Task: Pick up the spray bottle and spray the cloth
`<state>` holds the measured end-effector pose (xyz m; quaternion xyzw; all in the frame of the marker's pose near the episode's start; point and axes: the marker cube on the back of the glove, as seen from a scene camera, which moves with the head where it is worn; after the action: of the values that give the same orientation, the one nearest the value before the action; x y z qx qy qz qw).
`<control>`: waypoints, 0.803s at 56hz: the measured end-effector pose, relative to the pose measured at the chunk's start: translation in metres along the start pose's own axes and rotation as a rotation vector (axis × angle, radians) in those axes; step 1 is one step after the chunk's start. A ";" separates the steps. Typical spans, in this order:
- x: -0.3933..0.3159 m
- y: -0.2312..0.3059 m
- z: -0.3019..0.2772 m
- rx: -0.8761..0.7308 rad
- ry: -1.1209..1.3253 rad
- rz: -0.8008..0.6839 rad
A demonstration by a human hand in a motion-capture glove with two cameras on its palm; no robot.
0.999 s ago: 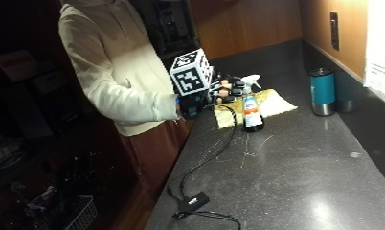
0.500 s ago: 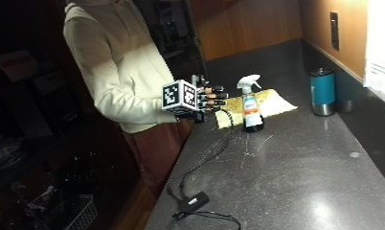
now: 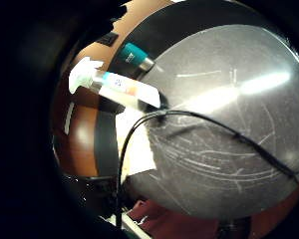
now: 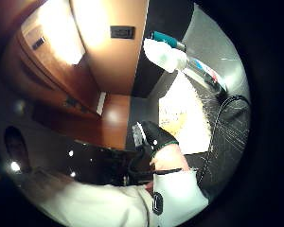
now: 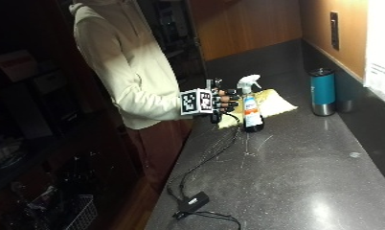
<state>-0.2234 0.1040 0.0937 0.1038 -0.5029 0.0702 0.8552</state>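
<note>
dark grey stone: tabletop (image 5: 294, 182), scratched, glare patches
bottle: spray bottle (image 5: 251, 106) upright, white trigger head, dark liquid at the base, standing on the near-left edge of the cloth
cloth: yellow cloth (image 5: 275, 103) flat on the tabletop, running right and far from the bottle
risk 1: bottle is tall and narrow; judged easy to tip if fingertips knock it before wrapping the body
risk 2: cable (image 5: 208, 155) trails along the tabletop just near the bottle base; could snag the lift
risk 3: bottle sits on the cloth edge, so a drag instead of a lift may bunch the cloth
risk 4: nozzle direction unclear from here; spray could miss the cloth
grip: gloved right hand (image 5: 219, 101) just left of the bottle, fingers spread and pointing at it, holding nothing, not touching it as far as can be seen
palm views: bottle well apart from the palm, not filling the view
other: teal tumbler (image 5: 321, 92) far right by the wall, well apart
</note>
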 end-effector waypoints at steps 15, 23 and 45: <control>0.004 -0.010 0.040 0.153 -0.088 0.081; 0.004 -0.033 0.048 0.171 -0.182 0.185; -0.005 -0.089 0.090 0.176 -0.251 0.258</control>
<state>-0.2820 -0.0048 0.1227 0.1208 -0.6065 0.2092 0.7575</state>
